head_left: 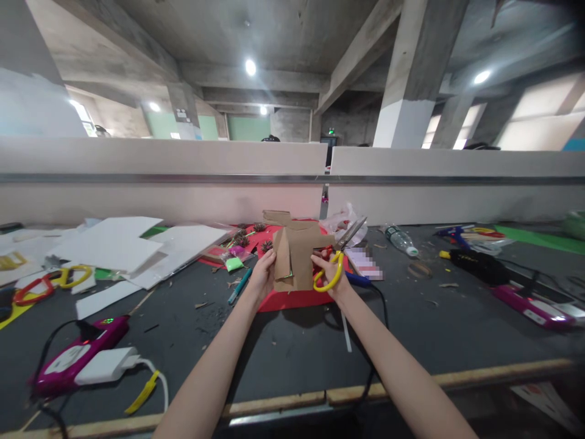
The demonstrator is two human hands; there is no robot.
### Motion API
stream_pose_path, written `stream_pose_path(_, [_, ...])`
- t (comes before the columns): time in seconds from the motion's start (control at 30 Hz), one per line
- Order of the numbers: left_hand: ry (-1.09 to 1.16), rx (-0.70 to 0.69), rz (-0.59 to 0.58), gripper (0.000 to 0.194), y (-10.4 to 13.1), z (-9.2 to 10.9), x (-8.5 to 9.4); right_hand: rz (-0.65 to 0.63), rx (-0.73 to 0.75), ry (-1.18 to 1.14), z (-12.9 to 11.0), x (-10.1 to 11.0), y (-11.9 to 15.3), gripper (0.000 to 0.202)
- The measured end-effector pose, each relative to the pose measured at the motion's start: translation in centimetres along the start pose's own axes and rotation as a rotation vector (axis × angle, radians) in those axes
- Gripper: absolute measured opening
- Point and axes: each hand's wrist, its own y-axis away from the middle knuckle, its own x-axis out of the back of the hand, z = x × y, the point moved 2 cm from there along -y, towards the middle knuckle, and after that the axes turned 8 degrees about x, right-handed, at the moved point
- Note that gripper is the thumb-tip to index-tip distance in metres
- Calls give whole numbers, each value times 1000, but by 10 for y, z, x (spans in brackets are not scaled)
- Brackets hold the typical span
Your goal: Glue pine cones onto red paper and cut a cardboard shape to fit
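Note:
In the head view a cut piece of brown cardboard (302,256) is held up above the table, with a folded flap on its left part. My left hand (264,272) grips its left edge, fingers mostly behind it. My right hand (329,272) is closed around the yellow handles of a pair of scissors (351,234), whose blades point up and to the right, away from the cardboard. Some right fingers also touch the cardboard's right edge. Red paper (286,301) lies beneath, and pine cones (267,246) sit just behind my left hand.
White sheets (109,244) and other scissors (34,289) lie at left, near a purple power strip (85,353) with a white charger. A teal pen (240,286) lies left of my hand. At right are a plastic bottle (400,239) and another power strip (532,306). A white partition (159,201) stands behind.

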Motion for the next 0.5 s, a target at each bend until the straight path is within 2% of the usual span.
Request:
stream_pose_path(0.13, [-12,140,31,20,-1,-4,1,44,110,107,-1,5,-6,34])
stream_pose_path(0.2, [-48,143,85,21,-3,-5,3,89,177,218,-1,9,-8,29])
stream_pose_path(0.3, [-104,43,199,21,-8,-1,8,123,238,408,-4,12,-10,19])
stream_pose_path(0.4, [-112,-122,271,19,-13,4,14,95,256,453,-10,9,-8,20])
stream_pose_path(0.5, [-100,-259,325,17,-15,7,19,-54,214,400,-16,1,-1,30])
